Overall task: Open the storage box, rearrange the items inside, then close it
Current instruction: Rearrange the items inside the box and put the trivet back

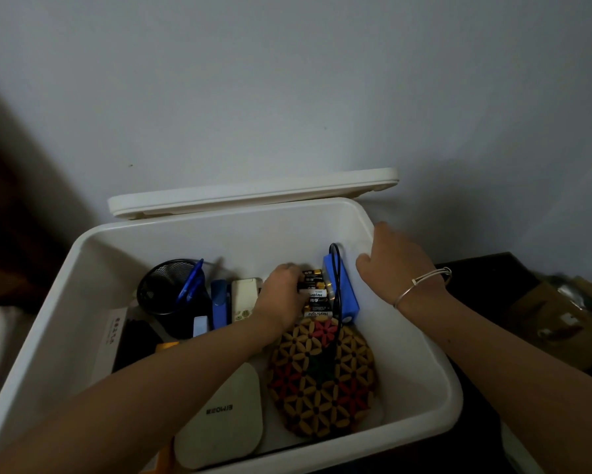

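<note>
A: Where's the battery row (316,297)?

B: Far inside the open storage box (253,239), against the blue pack (344,292) — the left hand (280,294) curls its fingers onto it. Probably dense, slick and quick to roll, so clasp across all. Right hand (397,265) — can't tell what its fingers do.

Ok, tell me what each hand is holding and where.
The left hand grips the batteries at their left ends. The right hand sits beside the blue case; whether it holds anything cannot be told.

i read "heybright" on two batteries (317,304) by the far wall of the storage box (82,254); print on the cream case (219,436) is unclear.
</note>
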Demonstrator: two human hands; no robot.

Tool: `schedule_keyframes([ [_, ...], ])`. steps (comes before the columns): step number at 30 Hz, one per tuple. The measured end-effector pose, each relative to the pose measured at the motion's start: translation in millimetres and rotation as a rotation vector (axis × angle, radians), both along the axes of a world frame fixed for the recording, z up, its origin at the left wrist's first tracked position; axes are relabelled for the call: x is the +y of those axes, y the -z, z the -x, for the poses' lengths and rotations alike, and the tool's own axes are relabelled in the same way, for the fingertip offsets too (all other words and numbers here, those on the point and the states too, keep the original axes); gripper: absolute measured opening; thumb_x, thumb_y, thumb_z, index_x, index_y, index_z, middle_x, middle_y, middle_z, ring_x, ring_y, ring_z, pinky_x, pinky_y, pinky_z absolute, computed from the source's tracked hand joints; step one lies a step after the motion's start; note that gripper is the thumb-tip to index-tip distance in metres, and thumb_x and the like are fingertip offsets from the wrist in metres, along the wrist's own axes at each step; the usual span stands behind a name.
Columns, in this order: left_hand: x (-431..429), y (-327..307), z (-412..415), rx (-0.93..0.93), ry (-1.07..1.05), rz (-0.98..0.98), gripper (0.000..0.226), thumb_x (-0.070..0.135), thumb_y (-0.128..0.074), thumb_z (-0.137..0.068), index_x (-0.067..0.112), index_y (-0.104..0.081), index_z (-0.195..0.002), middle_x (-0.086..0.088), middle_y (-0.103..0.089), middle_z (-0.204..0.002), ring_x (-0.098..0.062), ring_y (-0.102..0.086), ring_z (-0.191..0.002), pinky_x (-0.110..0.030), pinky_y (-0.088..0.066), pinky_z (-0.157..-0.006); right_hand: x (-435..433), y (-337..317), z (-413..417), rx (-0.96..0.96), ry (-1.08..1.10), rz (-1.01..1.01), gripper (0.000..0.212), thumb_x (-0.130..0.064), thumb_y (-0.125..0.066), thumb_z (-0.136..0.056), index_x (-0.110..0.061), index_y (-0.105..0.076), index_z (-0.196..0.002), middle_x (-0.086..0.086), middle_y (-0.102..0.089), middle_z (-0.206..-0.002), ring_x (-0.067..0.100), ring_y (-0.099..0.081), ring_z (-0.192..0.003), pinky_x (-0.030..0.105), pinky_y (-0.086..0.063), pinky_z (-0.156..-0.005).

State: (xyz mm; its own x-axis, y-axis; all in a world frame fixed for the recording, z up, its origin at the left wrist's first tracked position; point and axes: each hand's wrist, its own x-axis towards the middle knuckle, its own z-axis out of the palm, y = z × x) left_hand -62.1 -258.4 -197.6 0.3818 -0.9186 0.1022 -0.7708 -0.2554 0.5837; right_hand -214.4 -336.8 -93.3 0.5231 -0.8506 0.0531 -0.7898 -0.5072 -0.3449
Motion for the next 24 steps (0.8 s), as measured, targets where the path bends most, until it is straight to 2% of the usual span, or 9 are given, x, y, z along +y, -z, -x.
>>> schedule_keyframes([
  [2, 1.6, -5.3, -5.0, 0.048, 0.005, -0.029, 0.023, 0.006, -0.07, -0.08, 0.011, -0.067, -0.103, 0.005, -0.06, -0.089, -0.008, -0.053, -0.079, -0.01, -0.037, -0.066, 0.4, -0.6, -0.3, 0.005, -0.002, -0.004, 0.028, -0.027, -0.049, -0.09, -0.006, -0.044, -0.107, 0.001, -0.042, -0.08, 0.015, -0.043, -0.066, 0.026, -0.034, -0.057],
  [4, 6.6, -11.7, -14.7, -0.01, 0.045, -0.051, 0.022, 0.002, -0.067, -0.08, 0.009, -0.067, -0.1, 0.001, -0.063, -0.092, -0.014, -0.058, -0.085, -0.013, -0.035, -0.064, 0.6, -1.1, -0.9, 0.006, -0.003, -0.01, 0.029, -0.027, -0.049, -0.09, -0.005, -0.044, -0.109, 0.002, -0.042, -0.082, 0.017, -0.044, -0.068, 0.027, -0.036, -0.06],
  [7, 22.2, -13.6, -28.7, -0.117, 0.1, -0.088, 0.034, -0.003, -0.056, -0.083, 0.009, -0.064, -0.114, -0.005, -0.062, -0.108, -0.02, -0.057, -0.1, -0.023, -0.043, -0.078, 0.3, -1.3, -1.1, 0.005, 0.004, -0.007, 0.03, -0.025, -0.049, -0.09, -0.005, -0.044, -0.111, 0.003, -0.043, -0.084, 0.018, -0.044, -0.07, 0.027, -0.035, -0.062],
  [10, 40.1, -3.5, -33.8, -0.368, 0.188, -0.251, 0.025, 0.011, -0.047, -0.093, 0.013, -0.062, -0.112, -0.002, -0.061, -0.117, -0.019, -0.058, -0.106, -0.029, -0.045, -0.088, 0.7, -1.7, -0.6, 0.013, 0.004, -0.015, 0.03, -0.025, -0.049, -0.091, -0.005, -0.044, -0.112, 0.003, -0.044, -0.084, 0.018, -0.044, -0.07, 0.027, -0.035, -0.061],
  [13, 54.8, 12.3, -32.7, -0.522, 0.29, -0.454, 0.041, 0.032, -0.037, -0.1, 0.018, -0.041, -0.139, -0.001, -0.036, -0.149, -0.02, -0.028, -0.141, -0.048, -0.02, -0.114, 0.4, -1.4, -0.4, 0.018, 0.005, -0.019, 0.029, -0.025, -0.049, -0.091, -0.005, -0.043, -0.111, 0.005, -0.047, -0.086, 0.019, -0.045, -0.07, 0.027, -0.036, -0.061],
  [15, 59.4, 17.2, -32.1, -0.533, 0.302, -0.522, 0.051, 0.037, -0.03, -0.102, 0.019, -0.024, -0.149, -0.002, -0.018, -0.159, -0.019, -0.009, -0.148, -0.056, -0.004, -0.116, 0.2, -1.6, -0.5, 0.013, 0.004, -0.016, 0.029, -0.026, -0.049, -0.091, -0.005, -0.043, -0.111, 0.006, -0.048, -0.086, 0.019, -0.046, -0.07, 0.027, -0.036, -0.061],
  [17, 57.9, 17.1, -33.4, -0.571, 0.302, -0.49, 0.051, 0.04, -0.03, -0.101, 0.02, -0.028, -0.148, -0.001, -0.022, -0.157, -0.017, -0.012, -0.147, -0.056, -0.003, -0.115, 0.3, -1.8, -0.6, 0.012, 0.002, -0.008, 0.03, -0.026, -0.049, -0.091, -0.005, -0.044, -0.112, 0.004, -0.045, -0.084, 0.019, -0.045, -0.071, 0.027, -0.036, -0.061],
  [21, 50.4, 9.2, -34.6, -0.675, 0.336, -0.426, 0.044, 0.042, -0.039, -0.097, 0.023, -0.045, -0.137, 0.001, -0.041, -0.144, -0.02, -0.025, -0.14, -0.051, -0.014, -0.112, 1.0, -1.2, -0.1, 0.014, 0.0, -0.012, 0.032, -0.027, -0.05, -0.091, -0.005, -0.043, -0.114, 0.003, -0.044, -0.084, 0.018, -0.045, -0.07, 0.027, -0.036, -0.061],
  [24, 47.8, 6.7, -33.3, -0.656, 0.324, -0.391, 0.045, 0.042, -0.04, -0.097, 0.024, -0.046, -0.137, -0.001, -0.041, -0.143, -0.021, -0.029, -0.138, -0.049, -0.013, -0.114, 0.6, -1.4, -0.7, 0.004, 0.001, -0.011, 0.03, -0.026, -0.05, -0.091, -0.005, -0.044, -0.112, 0.003, -0.044, -0.083, 0.018, -0.045, -0.071, 0.027, -0.036, -0.061],
])
